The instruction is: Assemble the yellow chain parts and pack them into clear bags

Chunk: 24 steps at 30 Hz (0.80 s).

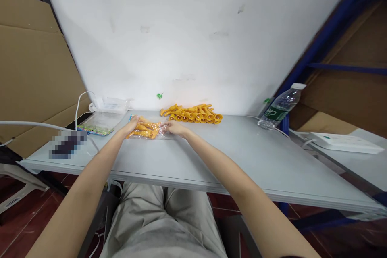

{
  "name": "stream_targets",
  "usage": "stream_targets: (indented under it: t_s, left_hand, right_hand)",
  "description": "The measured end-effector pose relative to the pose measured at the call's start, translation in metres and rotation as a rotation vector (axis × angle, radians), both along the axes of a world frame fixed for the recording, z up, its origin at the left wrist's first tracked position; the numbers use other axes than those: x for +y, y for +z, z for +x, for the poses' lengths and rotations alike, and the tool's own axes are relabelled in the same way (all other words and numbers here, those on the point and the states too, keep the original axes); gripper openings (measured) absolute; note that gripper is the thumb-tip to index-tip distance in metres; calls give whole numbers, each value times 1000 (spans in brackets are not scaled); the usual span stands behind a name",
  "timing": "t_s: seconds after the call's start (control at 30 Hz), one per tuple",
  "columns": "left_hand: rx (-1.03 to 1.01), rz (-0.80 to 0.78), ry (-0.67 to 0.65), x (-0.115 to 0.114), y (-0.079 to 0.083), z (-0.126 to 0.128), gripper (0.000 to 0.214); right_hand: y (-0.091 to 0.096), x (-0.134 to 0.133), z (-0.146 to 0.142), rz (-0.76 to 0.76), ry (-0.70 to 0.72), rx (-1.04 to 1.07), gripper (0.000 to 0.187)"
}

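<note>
A clear plastic bag (142, 130) with several orange-yellow plastic pieces inside lies on the grey table, left of the middle. My left hand (132, 125) grips its left end, fingers closed on the plastic. At the bag's right end, my right hand (174, 127) is closed on the crinkled film. Just behind my right hand, against the white wall, lies a pile of orange-yellow plastic horns (196, 113), several with their round flared ends facing me. Part of the bag is hidden under my fingers.
On the left stand a flat stack of clear bags (101, 123) with colourful edges, a blurred dark object (68, 144) and a cardboard box (33, 60). A water bottle (279, 108) leans at the right, near a white power strip (344, 142). The table's front edge (181, 183) runs above my lap.
</note>
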<state>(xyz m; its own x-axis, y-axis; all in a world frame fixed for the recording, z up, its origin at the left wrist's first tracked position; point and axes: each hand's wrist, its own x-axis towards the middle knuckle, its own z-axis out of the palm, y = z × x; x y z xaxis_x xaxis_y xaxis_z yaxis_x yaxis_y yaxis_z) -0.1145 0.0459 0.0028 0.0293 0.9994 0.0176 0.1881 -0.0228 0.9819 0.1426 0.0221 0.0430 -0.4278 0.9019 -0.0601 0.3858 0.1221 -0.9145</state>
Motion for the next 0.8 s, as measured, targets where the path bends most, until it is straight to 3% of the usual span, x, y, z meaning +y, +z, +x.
stream_targets:
  t_s: [0.17, 0.3, 0.5, 0.57, 0.8]
  left_hand:
    - [301, 68, 134, 0, 2, 1, 46]
    - [404, 67, 158, -1, 1, -4, 49]
    - [434, -4, 217, -3, 1, -27, 48]
    - [417, 0, 247, -4, 1, -31, 46]
    - [376, 41, 259, -3, -3, -28, 45]
  right_hand:
    - [-8, 2, 2, 2, 59, 62, 8]
    - [-6, 9, 2, 76, 65, 20, 11]
    - [-4, 38, 12, 434, -382, -195, 29]
    - [-5, 44, 13, 490, -439, -293, 34]
    - [-10, 44, -3, 641, -298, -779, 39]
